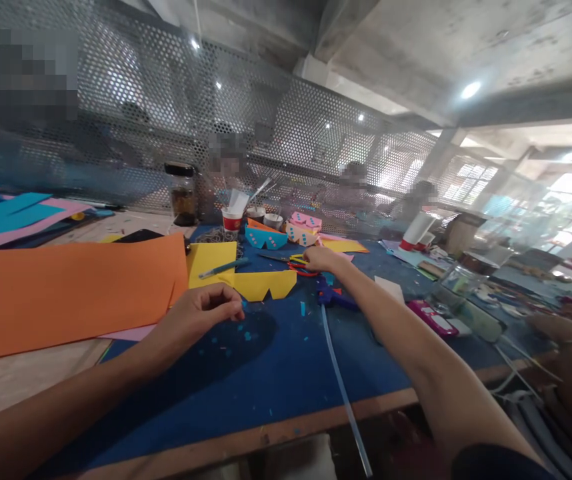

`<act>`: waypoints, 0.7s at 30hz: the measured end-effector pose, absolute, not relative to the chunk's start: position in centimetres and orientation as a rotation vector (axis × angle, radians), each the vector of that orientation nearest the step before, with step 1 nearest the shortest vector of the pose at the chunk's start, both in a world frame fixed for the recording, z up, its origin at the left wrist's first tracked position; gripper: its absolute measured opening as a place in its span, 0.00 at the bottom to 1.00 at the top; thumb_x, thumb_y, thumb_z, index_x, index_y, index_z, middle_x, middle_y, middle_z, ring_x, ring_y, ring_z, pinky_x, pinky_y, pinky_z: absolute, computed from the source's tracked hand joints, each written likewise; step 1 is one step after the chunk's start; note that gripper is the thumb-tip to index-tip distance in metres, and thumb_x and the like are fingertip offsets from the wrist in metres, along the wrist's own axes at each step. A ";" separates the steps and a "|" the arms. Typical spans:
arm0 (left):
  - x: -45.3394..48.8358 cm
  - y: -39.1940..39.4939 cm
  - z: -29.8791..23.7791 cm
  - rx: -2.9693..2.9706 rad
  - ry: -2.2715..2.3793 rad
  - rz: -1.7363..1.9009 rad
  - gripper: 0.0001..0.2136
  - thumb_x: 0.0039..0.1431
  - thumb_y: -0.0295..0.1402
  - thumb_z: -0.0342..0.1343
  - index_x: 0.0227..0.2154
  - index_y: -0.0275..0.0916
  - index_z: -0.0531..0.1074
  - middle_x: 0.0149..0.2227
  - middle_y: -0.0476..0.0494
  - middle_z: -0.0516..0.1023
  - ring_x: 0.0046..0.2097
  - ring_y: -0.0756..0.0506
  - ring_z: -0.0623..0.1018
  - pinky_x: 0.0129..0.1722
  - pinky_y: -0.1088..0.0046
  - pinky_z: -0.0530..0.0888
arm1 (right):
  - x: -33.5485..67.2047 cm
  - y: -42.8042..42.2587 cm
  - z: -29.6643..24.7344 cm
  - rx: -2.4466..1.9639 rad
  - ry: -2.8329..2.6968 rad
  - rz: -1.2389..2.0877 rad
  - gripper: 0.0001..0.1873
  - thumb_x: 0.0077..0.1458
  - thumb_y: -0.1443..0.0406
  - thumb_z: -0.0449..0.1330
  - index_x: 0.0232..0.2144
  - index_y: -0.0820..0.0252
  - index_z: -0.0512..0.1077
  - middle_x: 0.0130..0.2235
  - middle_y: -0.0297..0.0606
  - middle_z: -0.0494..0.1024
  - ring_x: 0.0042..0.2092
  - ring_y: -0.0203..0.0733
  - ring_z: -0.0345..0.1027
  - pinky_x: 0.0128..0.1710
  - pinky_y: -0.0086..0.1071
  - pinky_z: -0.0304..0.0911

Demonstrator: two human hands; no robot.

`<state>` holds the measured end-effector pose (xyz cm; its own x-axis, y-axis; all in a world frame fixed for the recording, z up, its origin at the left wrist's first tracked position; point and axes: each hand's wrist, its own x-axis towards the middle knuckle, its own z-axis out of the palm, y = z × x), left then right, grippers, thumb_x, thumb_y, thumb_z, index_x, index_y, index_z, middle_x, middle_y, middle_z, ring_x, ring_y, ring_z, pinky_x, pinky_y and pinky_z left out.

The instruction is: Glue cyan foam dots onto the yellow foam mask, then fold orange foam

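My left hand [205,312] rests on the dark blue sheet [276,373] with its fingers curled in, thumb against fingertips; whether it holds anything I cannot see. It lies just left of a yellow cut paper shape [265,284]. My right arm stretches far forward and my right hand [319,259] closes over the red-and-yellow-handled scissors [300,265] lying on the blue sheet. A blue glue gun [333,297] lies just under my right forearm, with a long clear glue stick [342,387] running toward me.
A large orange sheet [71,290] covers the left. A teal-handled tool [222,268] lies on yellow paper. Paper cups [232,220], a jar [183,195] and finished blue and pink paper shapes [266,237] stand at the back by a perforated metal screen. Another person's hand [566,328] is at the right.
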<state>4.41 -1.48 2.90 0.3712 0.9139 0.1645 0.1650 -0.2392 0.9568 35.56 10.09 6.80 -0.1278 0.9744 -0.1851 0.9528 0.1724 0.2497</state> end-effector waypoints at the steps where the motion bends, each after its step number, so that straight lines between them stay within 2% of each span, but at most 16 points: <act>1: 4.4 -1.4 2.8 1.662 0.977 0.971 0.12 0.51 0.45 0.66 0.25 0.42 0.77 0.26 0.46 0.83 0.31 0.43 0.79 0.25 0.73 0.68 | 35.3 10.5 6.6 1.820 2.134 0.094 0.20 0.69 0.58 0.64 0.58 0.61 0.73 0.58 0.46 0.76 0.53 0.50 0.76 0.52 0.48 0.75; 4: 4.4 -1.3 2.6 1.655 0.990 0.957 0.12 0.50 0.45 0.66 0.26 0.42 0.77 0.26 0.46 0.83 0.27 0.45 0.76 0.22 0.74 0.63 | 34.8 11.4 6.3 1.792 2.110 0.100 0.20 0.69 0.58 0.64 0.59 0.61 0.73 0.58 0.46 0.76 0.54 0.50 0.75 0.52 0.49 0.75; 6: 4.4 -1.2 2.4 1.648 0.987 0.958 0.12 0.50 0.46 0.67 0.26 0.42 0.78 0.26 0.46 0.83 0.28 0.45 0.77 0.23 0.74 0.63 | 34.6 11.6 6.3 1.791 2.108 0.119 0.21 0.69 0.58 0.64 0.59 0.61 0.73 0.58 0.46 0.76 0.54 0.50 0.75 0.53 0.49 0.75; 11: 4.3 -1.2 2.5 1.617 0.971 0.967 0.13 0.51 0.47 0.67 0.27 0.41 0.78 0.28 0.45 0.83 0.35 0.42 0.80 0.32 0.71 0.70 | 35.2 10.5 7.3 1.850 2.164 0.201 0.20 0.69 0.58 0.64 0.58 0.61 0.73 0.58 0.46 0.76 0.54 0.50 0.75 0.53 0.48 0.75; 15: 4.2 -1.1 2.6 1.538 0.970 0.994 0.14 0.50 0.46 0.68 0.27 0.41 0.78 0.30 0.44 0.83 0.36 0.42 0.79 0.37 0.67 0.72 | 36.8 8.6 9.1 1.981 2.256 0.311 0.20 0.68 0.58 0.65 0.57 0.61 0.73 0.58 0.46 0.76 0.55 0.51 0.74 0.55 0.50 0.73; 18: 4.1 -1.1 2.8 1.458 0.909 1.038 0.13 0.49 0.44 0.70 0.27 0.41 0.78 0.30 0.45 0.82 0.35 0.44 0.78 0.39 0.67 0.72 | 38.3 7.3 10.9 2.120 2.324 0.347 0.20 0.59 0.63 0.67 0.52 0.65 0.75 0.54 0.53 0.79 0.54 0.57 0.75 0.50 0.42 0.70; 21: 4.0 -1.3 3.2 1.389 0.854 1.062 0.13 0.48 0.43 0.72 0.26 0.40 0.79 0.29 0.45 0.81 0.34 0.45 0.76 0.38 0.69 0.72 | 38.9 5.7 12.4 2.297 2.398 0.362 0.19 0.59 0.61 0.65 0.51 0.63 0.74 0.52 0.53 0.80 0.51 0.57 0.76 0.47 0.40 0.68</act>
